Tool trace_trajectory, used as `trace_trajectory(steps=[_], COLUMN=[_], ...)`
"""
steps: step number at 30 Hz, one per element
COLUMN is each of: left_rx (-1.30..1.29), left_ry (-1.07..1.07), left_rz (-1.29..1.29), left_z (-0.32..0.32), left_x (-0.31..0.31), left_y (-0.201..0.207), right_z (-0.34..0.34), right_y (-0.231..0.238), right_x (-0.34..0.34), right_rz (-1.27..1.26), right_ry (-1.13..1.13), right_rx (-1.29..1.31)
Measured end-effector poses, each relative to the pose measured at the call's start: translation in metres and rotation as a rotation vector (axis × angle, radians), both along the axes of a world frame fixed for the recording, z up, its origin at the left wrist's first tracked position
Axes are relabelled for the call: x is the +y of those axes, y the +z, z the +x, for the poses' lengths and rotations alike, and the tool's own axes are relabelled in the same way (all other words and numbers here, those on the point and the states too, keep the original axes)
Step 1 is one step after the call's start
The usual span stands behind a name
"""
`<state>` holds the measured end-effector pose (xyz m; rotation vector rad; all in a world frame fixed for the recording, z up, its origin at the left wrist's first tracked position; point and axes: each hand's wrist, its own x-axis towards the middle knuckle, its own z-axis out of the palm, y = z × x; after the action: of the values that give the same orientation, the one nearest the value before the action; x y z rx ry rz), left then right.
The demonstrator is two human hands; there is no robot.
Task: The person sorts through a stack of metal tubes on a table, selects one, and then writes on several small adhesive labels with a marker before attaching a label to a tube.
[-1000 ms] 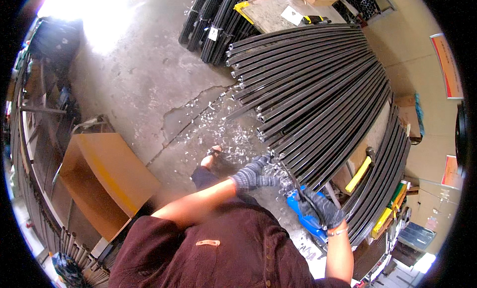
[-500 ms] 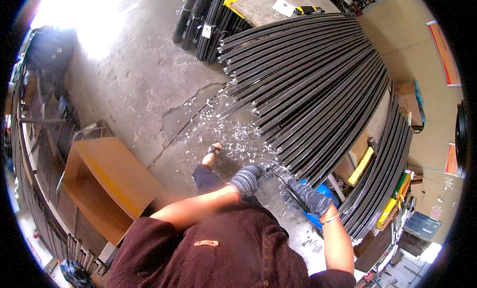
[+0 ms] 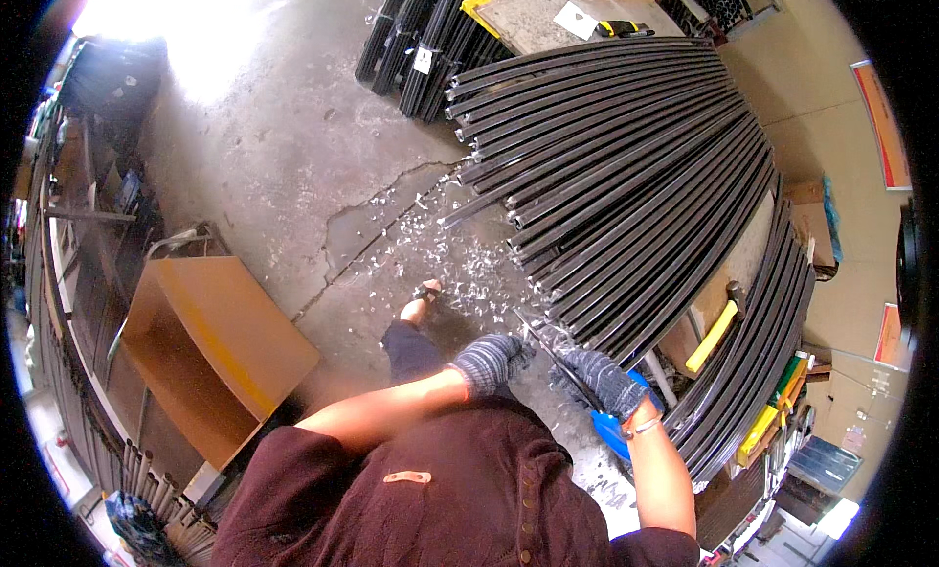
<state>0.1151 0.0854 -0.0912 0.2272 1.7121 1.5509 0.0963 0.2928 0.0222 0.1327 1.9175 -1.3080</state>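
Observation:
My left hand (image 3: 491, 362), in a grey striped knitted glove, is held in front of my body with its fingers curled together. Whatever it may hold is hidden. To its right, my right hand (image 3: 606, 383), gloved the same way, is wrapped round a long thin dark tool (image 3: 540, 330), whose tip points forward and left. I cannot make out its exact kind. Just beyond both hands lie the near ends of many long black bars (image 3: 626, 185), fanned side by side with bits of clear wrapping at their ends.
White scraps (image 3: 460, 264) litter the floor around my foot. An open cardboard box (image 3: 210, 347) stands at left. A hammer (image 3: 714, 334) with a yellow handle lies at right, near a blue container (image 3: 611, 435). Bundled black bars (image 3: 416, 53) stand farther off.
My left hand has drawn back a little from the tool's tip, down and left, and its fingers look more curled. My right hand keeps its hold with slight movement. The view has shifted slightly.

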Motion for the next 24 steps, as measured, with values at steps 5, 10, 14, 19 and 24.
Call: trace_trajectory(steps=[5, 10, 14, 19, 24], left_rx=[-0.087, -0.208, -0.185, -0.133, 0.127], left_ry=[0.258, 0.406, 0.457, 0.388, 0.343], left_rz=[0.122, 0.203, 0.209, -0.068, -0.157], left_z=[-0.015, -0.062, -0.077, -0.09, -0.078], left_x=[-0.022, -0.004, 0.02, 0.027, 0.018], left_y=[0.007, 0.042, 0.025, 0.028, -0.006], right_z=[0.005, 0.026, 0.072, 0.077, 0.075], right_y=[0.017, 0.065, 0.046, 0.044, 0.052], right_x=[0.004, 0.005, 0.031, 0.016, 0.018], right_rz=[0.028, -0.044, -0.168, -0.131, -0.184], right_ry=[-0.148, -0.65, -0.639, -0.691, -0.579], right_rx=[-0.126, -0.609, -0.51, -0.531, -0.501])
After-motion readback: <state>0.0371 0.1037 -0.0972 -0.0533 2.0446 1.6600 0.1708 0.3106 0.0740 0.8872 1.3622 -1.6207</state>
